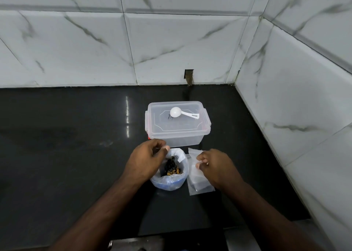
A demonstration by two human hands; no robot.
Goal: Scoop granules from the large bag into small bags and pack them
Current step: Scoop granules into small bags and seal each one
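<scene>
Left hand (147, 155) pinching the far rim of the large bag (169, 176), open on the table (76, 155); right hand (213, 166) pinching small bags (200, 182) just right. Scoop (183, 113) beyond both, on the closed box lid (177, 121), handle pointing right, about equally near either hand.

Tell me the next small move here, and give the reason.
Probably lift one small bag off the pile with the right hand, whose fingers already pinch it. The large bag stands open, its rim held by the left hand, and the scoop lies unused on the box lid.
</scene>
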